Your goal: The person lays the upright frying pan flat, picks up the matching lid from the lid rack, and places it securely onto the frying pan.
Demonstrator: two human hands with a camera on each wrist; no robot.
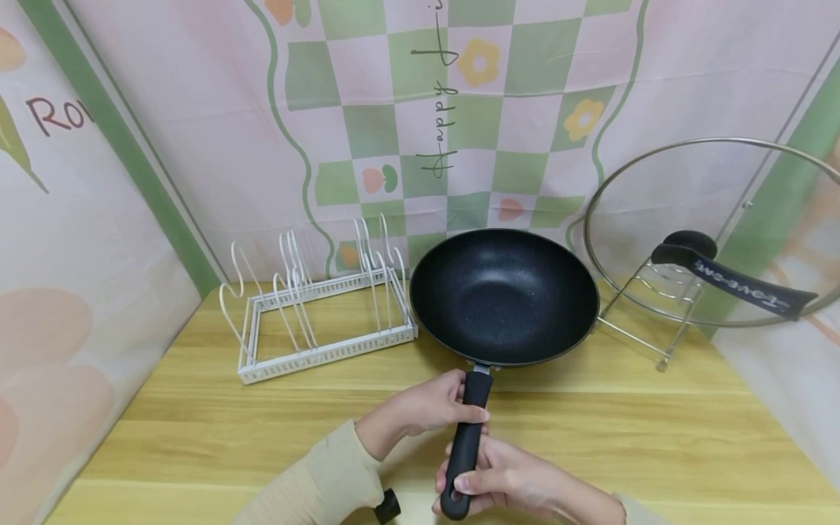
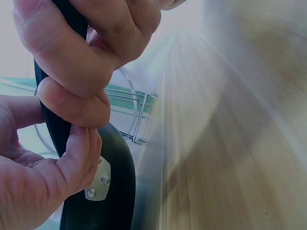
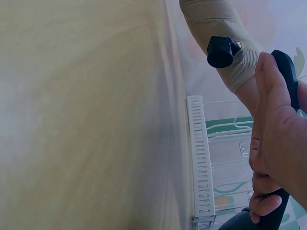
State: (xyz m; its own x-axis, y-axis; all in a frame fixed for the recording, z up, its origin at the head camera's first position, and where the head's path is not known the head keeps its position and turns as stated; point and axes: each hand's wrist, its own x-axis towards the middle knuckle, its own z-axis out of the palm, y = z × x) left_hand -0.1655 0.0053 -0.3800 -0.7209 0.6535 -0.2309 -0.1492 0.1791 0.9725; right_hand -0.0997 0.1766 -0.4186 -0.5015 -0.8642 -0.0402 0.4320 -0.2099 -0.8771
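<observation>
A black wok (image 1: 505, 306) with a long black handle (image 1: 467, 441) faces its dark inside up in the head view, over the far middle of the table. My left hand (image 1: 433, 405) grips the handle close to the wok, thumb across its top. Behind it, my right hand (image 1: 502, 474) holds the handle's end, with the thumb by the hanging hole. In the left wrist view, fingers of both hands wrap the handle, and a riveted metal bracket (image 2: 99, 180) joins it to the wok's outside. The right wrist view shows the left sleeve (image 3: 223, 28) beyond the right hand.
Left of the wok, a white rack (image 1: 328, 361) with upright wire dividers stands on the wooden table (image 1: 197, 437). At the right, a glass lid (image 1: 656, 182) with a black handle leans upright in a metal wire stand (image 1: 633, 339). A printed curtain (image 1: 426, 109) hangs behind.
</observation>
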